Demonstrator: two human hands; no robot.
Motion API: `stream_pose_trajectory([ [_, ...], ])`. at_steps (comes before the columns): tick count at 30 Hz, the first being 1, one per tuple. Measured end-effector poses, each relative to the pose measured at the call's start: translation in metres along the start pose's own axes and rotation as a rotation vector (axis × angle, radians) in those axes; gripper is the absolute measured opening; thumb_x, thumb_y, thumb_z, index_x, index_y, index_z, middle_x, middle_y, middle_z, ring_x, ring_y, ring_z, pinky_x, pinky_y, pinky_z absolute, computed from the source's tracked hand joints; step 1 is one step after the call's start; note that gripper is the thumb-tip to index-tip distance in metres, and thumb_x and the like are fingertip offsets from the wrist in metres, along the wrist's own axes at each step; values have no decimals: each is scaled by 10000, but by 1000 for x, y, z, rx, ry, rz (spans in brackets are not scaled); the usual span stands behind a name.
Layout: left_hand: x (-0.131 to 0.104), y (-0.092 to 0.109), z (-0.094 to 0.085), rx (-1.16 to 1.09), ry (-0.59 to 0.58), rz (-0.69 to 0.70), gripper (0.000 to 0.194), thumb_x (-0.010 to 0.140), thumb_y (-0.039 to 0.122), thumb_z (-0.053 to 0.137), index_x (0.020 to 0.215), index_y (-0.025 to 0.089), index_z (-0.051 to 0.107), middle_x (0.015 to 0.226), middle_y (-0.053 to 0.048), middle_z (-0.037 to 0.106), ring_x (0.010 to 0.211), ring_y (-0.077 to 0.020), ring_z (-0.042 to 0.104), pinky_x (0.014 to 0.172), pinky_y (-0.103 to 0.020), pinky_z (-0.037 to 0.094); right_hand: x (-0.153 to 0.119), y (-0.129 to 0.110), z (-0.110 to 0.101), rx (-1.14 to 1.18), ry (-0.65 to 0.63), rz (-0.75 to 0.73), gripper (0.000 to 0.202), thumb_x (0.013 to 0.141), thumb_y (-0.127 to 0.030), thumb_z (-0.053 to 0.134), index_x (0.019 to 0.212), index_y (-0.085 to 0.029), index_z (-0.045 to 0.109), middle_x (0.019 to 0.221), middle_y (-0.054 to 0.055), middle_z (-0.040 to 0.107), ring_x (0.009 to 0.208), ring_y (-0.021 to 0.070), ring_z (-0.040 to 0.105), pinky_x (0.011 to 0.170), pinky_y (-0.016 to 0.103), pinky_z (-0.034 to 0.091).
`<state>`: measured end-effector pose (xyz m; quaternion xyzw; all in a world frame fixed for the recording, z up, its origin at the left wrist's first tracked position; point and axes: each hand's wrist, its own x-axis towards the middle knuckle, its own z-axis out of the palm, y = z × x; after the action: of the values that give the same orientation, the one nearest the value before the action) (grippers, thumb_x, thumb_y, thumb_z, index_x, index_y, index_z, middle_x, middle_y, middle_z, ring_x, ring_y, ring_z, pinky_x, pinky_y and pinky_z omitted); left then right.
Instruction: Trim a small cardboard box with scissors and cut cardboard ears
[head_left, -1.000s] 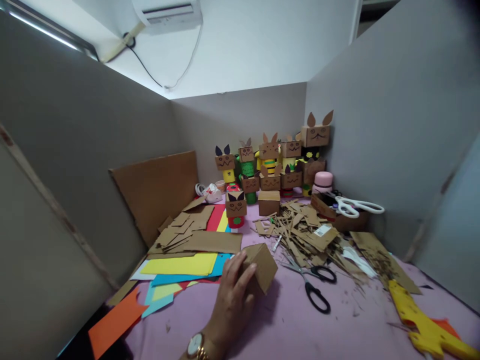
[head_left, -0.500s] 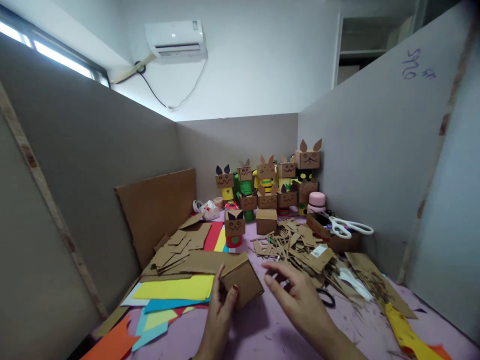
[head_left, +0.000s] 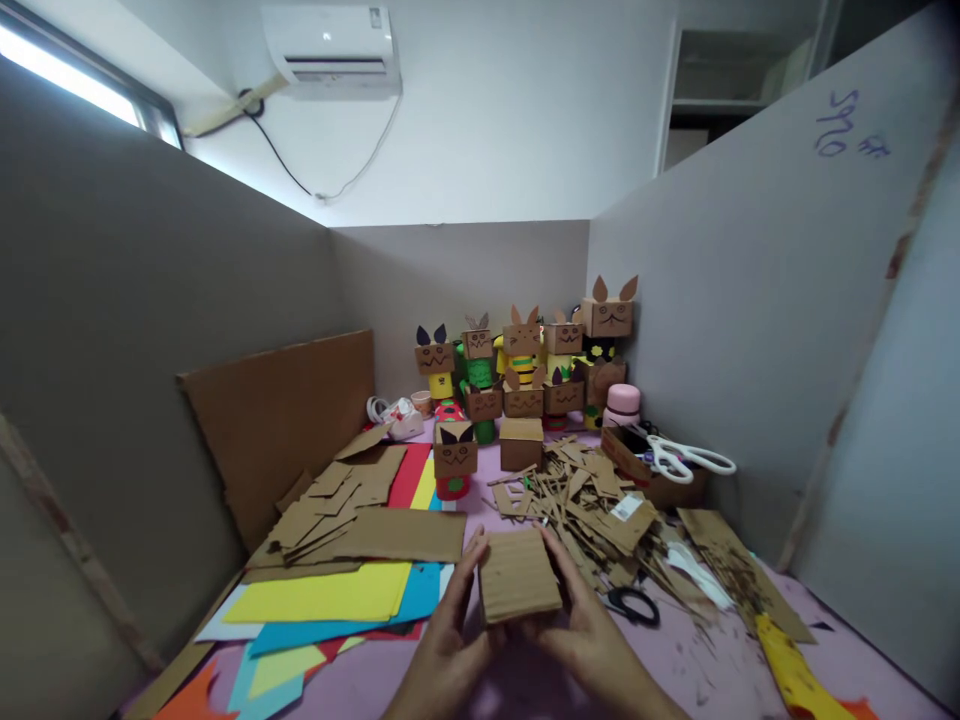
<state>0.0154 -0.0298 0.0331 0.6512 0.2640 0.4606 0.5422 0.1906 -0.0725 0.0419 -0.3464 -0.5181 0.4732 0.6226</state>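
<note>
A small cardboard box (head_left: pixel 517 575) is held low over the purple tabletop, between both hands. My left hand (head_left: pixel 456 635) grips its left side, fingers along the edge and thumb low at the front. On the opposite side, my right hand (head_left: pixel 581 630) presses its fingers to the box, thumb near the bottom edge. Beyond them stands another plain cardboard box (head_left: pixel 521 444). Next to that is a cardboard figure (head_left: pixel 454 460) with dark ears and a drawn face on a red base. Black-handled scissors (head_left: pixel 634 606) lie right of my right hand, their blades partly hidden.
Cardboard sheets (head_left: pixel 401 535) and coloured paper (head_left: pixel 315 595) cover the left side. Cardboard scraps (head_left: pixel 581 500) are heaped at the right, near white-handled scissors (head_left: pixel 690 458) in an open box. Several animal-faced figures (head_left: pixel 523 340) stand at the back. Grey partitions (head_left: pixel 712 300) enclose the table.
My right hand has moved in from beside the box and now holds it too. The box has turned from tilted to nearly square-on. The view has shifted slightly, showing more of the black-handled scissors.
</note>
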Motion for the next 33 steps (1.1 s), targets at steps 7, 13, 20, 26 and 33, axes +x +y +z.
stream_pose_trajectory([
  [7, 16, -7, -10, 120, 75, -18, 570, 799, 363, 629, 1334, 271, 457, 1526, -107, 303, 1380, -284, 301, 1123, -459, 264, 0, 32, -8, -540, 129, -125, 670, 828, -277, 587, 1434, -204, 310, 1489, 127, 355, 1371, 256, 299, 1107, 466, 262],
  [13, 29, -3, -19, 309, 38, -76, 573, 829, 249, 547, 1383, 245, 400, 1491, -96, 377, 1382, -246, 306, 1147, -478, 187, 1, 34, -23, -889, 283, -139, 469, 838, -236, 497, 1303, -174, 500, 1316, 129, 566, 1253, 258, 481, 1036, 429, 397],
  [20, 19, -17, -18, 438, 74, -44, 591, 871, 249, 470, 1433, 219, 289, 1514, -95, 330, 1386, -214, 298, 1147, -448, 214, 3, 35, -32, -1098, 229, -146, 425, 835, -254, 492, 1237, -141, 569, 1243, 146, 618, 1177, 277, 550, 975, 435, 459],
  [26, 10, -19, -9, 515, 94, 26, 617, 864, 162, 461, 1441, 246, 261, 1522, -71, 315, 1391, -206, 286, 1145, -447, 241, -1, 48, -33, -1271, 46, -226, 438, 871, -306, 512, 1291, -188, 549, 1256, 128, 624, 1169, 310, 558, 966, 496, 458],
  [33, 3, -18, -6, 608, 66, 67, 720, 830, 80, 439, 1470, 218, 141, 1539, -102, 260, 1398, -220, 267, 1141, -462, 253, 0, 72, -45, -1349, 40, -271, 389, 865, -247, 489, 1231, -185, 608, 1238, 125, 638, 1160, 318, 569, 942, 506, 481],
])
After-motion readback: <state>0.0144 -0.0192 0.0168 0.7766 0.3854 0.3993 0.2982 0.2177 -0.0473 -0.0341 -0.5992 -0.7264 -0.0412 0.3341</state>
